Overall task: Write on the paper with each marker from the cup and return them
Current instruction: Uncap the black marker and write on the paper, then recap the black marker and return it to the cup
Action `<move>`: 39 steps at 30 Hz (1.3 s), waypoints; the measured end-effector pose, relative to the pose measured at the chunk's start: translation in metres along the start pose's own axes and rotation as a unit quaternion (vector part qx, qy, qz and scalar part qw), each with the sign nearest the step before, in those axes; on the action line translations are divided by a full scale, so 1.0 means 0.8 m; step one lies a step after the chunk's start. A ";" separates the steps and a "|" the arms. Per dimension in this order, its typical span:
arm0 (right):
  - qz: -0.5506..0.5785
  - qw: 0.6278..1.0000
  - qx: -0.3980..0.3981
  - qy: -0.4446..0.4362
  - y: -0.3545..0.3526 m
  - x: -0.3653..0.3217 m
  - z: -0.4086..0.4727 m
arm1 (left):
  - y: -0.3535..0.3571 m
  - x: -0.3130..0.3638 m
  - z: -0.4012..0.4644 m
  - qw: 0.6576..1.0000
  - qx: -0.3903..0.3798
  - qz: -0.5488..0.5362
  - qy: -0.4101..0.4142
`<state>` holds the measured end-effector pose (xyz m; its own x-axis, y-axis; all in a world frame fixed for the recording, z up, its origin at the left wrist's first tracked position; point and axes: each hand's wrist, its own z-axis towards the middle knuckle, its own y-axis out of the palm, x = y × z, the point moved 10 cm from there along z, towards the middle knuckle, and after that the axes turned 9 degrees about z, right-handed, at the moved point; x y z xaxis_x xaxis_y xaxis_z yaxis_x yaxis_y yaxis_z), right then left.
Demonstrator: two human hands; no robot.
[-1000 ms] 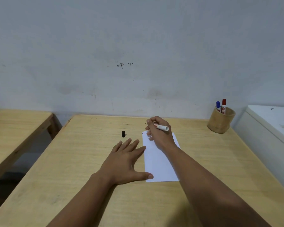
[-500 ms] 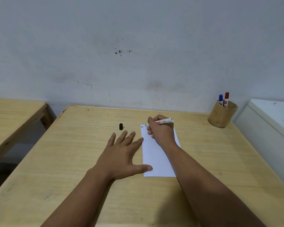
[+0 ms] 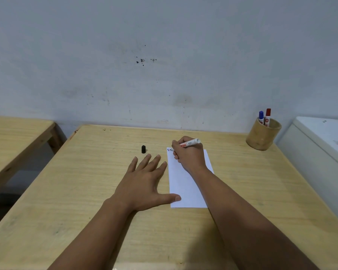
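A white sheet of paper (image 3: 185, 190) lies on the wooden table (image 3: 86, 191). My right hand (image 3: 187, 154) grips an uncapped white marker (image 3: 190, 142), its tip at the paper's top left corner beside short blue and red marks. My left hand (image 3: 144, 182) lies flat on the table, fingers spread, with the thumb pressing on the paper's lower left edge. The black cap (image 3: 143, 149) stands on the table just beyond my left fingers. A wooden cup (image 3: 262, 137) at the back right holds a blue-capped marker (image 3: 261, 116) and a red-capped marker (image 3: 267, 116).
A white cabinet (image 3: 320, 145) stands against the table's right side. A second wooden table (image 3: 14, 137) stands to the left, across a gap. A grey wall runs along the table's far edge.
The marker's rear end has tilted up and to the right in my right hand. My left hand stays flat on the paper's edge. The view has shifted slightly.
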<state>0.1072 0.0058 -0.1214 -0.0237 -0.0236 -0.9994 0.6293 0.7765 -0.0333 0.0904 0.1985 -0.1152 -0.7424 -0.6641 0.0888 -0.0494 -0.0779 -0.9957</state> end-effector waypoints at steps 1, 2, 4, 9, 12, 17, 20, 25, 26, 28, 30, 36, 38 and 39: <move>-0.008 1.000 0.000 -0.002 0.001 0.000 0.001 | 0.000 0.001 0.001 1.000 -0.001 0.000 0.001; -0.016 1.000 0.001 -0.005 0.001 -0.001 0.001 | 0.001 0.001 0.001 1.000 -0.001 0.001 0.000; -0.024 1.000 0.001 -0.010 0.002 -0.001 0.002 | 0.000 -0.001 0.000 1.000 0.000 -0.001 -0.002; -0.020 1.000 -0.003 -0.012 0.003 0.000 0.003 | 0.002 -0.001 0.000 1.000 -0.003 0.001 -0.001; -0.029 0.999 -0.003 -0.018 0.004 -0.001 0.002 | 0.002 -0.001 0.000 1.000 -0.003 0.000 0.000; -0.028 0.999 -0.003 -0.017 0.003 -0.001 0.003 | 0.002 0.000 -0.001 1.000 -0.001 0.000 -0.001; 0.009 1.000 0.003 -0.005 0.000 0.000 0.001 | 0.001 -0.002 0.001 1.000 0.001 0.002 0.000; 0.084 0.996 0.010 0.014 -0.005 -0.003 0.005 | 0.000 -0.001 0.001 1.000 0.001 0.006 0.000; 0.096 0.995 0.007 0.017 -0.004 -0.003 0.006 | 0.000 0.000 0.001 1.000 0.000 0.004 0.001; 0.103 0.995 0.001 0.014 -0.001 -0.005 0.006 | -0.006 0.003 0.000 1.000 0.005 -0.013 0.006; 0.080 0.997 -0.011 0.002 0.003 -0.008 0.002 | -0.017 0.001 0.000 0.997 0.045 -0.068 -0.001; 0.101 0.993 -0.057 -0.001 0.009 -0.040 -0.008 | -0.084 -0.049 0.000 0.947 0.293 -0.082 -0.104; 0.062 0.997 -0.048 -0.017 0.000 -0.061 -0.014 | -0.086 -0.060 0.016 0.957 0.246 -0.081 -0.131; 0.037 0.998 -0.038 -0.031 -0.007 -0.072 -0.018 | -0.081 -0.064 0.024 0.963 0.215 -0.085 -0.141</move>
<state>0.0939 0.0118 -0.0636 0.0701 -0.0014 -0.9975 0.5671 0.8228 0.0387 0.1445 0.2231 -0.0543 -0.5348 -0.7849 0.3127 0.1728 -0.4639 -0.8688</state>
